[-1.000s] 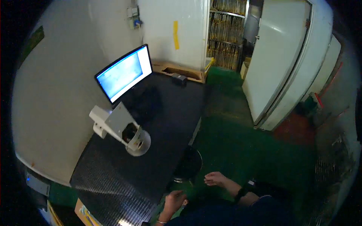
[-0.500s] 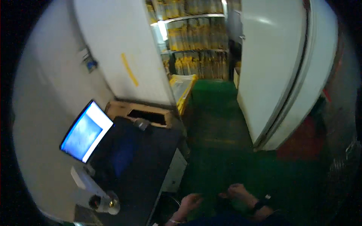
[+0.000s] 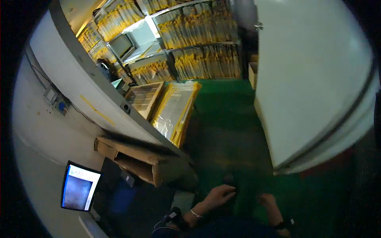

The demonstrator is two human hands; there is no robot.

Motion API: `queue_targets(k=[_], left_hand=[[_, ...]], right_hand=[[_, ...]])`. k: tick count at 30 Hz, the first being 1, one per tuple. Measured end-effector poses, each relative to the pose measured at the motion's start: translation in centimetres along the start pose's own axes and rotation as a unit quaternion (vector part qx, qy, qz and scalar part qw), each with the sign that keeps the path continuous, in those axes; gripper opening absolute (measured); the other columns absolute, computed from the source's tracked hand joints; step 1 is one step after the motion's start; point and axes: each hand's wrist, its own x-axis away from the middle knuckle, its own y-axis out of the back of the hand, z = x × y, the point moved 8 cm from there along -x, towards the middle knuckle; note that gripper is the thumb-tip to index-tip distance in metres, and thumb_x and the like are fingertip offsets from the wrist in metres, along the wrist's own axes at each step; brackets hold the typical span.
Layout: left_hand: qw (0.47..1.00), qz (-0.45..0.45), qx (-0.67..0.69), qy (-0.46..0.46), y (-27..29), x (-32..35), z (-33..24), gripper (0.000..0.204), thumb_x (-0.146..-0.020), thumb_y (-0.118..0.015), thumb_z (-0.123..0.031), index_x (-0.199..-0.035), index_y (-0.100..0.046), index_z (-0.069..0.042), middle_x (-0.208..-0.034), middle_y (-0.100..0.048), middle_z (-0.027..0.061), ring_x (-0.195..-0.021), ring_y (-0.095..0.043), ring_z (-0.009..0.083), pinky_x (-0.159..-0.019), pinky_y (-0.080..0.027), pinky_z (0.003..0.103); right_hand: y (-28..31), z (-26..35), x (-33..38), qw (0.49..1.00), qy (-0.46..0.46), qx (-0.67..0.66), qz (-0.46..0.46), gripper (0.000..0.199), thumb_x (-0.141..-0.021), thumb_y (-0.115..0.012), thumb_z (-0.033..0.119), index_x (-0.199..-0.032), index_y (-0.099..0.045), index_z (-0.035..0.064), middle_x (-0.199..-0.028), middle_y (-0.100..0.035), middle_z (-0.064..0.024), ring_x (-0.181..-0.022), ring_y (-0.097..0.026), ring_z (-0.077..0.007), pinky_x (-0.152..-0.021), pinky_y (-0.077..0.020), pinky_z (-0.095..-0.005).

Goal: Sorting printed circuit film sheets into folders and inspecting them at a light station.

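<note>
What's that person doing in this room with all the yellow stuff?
The person is above a green floor, both arms held out low in front. The left hand and right hand hold nothing. A lit screen sits on a dark desk to the left. Ahead, shelves are packed with yellow bundles, and a yellow-edged stack leans by a white wall.

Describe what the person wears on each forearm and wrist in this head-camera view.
Both forearms are bare, no sleeves showing. The left hand has a thin silvery bangle at the wrist and a black strapped device further up. The right hand has a dark wristband.
</note>
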Motion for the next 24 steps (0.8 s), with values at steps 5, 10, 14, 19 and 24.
queue_targets(k=[5,10,14,19,24], left_hand=[[0.994,-0.061,-0.076,-0.052,6.8,-13.5,2.1,0.026,-0.079,-0.063,-0.021,-0.100,-0.062,-0.005,-0.088,-0.062,0.0126,-0.077,-0.061,0.0264,-0.069,-0.050,0.034],[0.992,-0.057,-0.091,0.064,13.0,-18.0,6.0,0.026,-0.080,-0.062,-0.022,-0.100,-0.062,-0.005,-0.091,-0.061,0.0130,-0.080,-0.061,0.0272,-0.070,-0.050,0.035],[0.988,-0.099,-0.068,0.093,17.6,-17.6,5.5,0.027,-0.080,-0.063,-0.024,-0.100,-0.062,-0.005,-0.089,-0.062,0.0127,-0.080,-0.061,0.0273,-0.071,-0.050,0.035],[0.903,-0.328,-0.065,0.269,23.1,-13.7,6.9,0.030,-0.079,-0.064,-0.028,-0.100,-0.062,-0.006,-0.092,-0.063,0.0131,-0.085,-0.062,0.0286,-0.076,-0.050,0.035],[0.843,-0.394,-0.033,0.364,23.7,-10.4,4.9,0.030,-0.078,-0.065,-0.028,-0.100,-0.063,-0.007,-0.094,-0.064,0.0127,-0.087,-0.062,0.0275,-0.077,-0.050,0.035]], right_hand=[[3.5,8.3,-12.6,0.997,-0.028,-0.057,-0.041,0.007,-0.083,-0.058,0.012,-0.086,-0.056,0.0059,-0.078,-0.060,-0.0106,-0.069,-0.059,-0.0202,-0.060,-0.0516,-0.0359],[1.3,16.9,-23.8,0.928,-0.108,-0.355,-0.009,0.014,-0.083,-0.057,0.008,-0.095,-0.051,0.0031,-0.077,-0.059,-0.0104,-0.066,-0.059,-0.0186,-0.060,-0.0530,-0.0333],[-4.3,21.6,-31.5,0.956,-0.172,-0.221,0.086,0.014,-0.083,-0.056,0.005,-0.096,-0.054,0.0010,-0.078,-0.060,-0.0112,-0.067,-0.059,-0.0194,-0.061,-0.0535,-0.0331],[-12.4,26.5,-38.1,0.950,-0.187,-0.037,0.249,0.015,-0.081,-0.058,0.004,-0.096,-0.056,0.0003,-0.079,-0.061,-0.0113,-0.069,-0.061,-0.0183,-0.061,-0.0540,-0.0311],[-17.4,33.7,-39.4,0.938,-0.124,-0.027,0.323,0.013,-0.079,-0.061,0.005,-0.090,-0.057,0.0014,-0.070,-0.061,-0.0088,-0.052,-0.056,-0.0130,-0.043,-0.0459,-0.0259]])
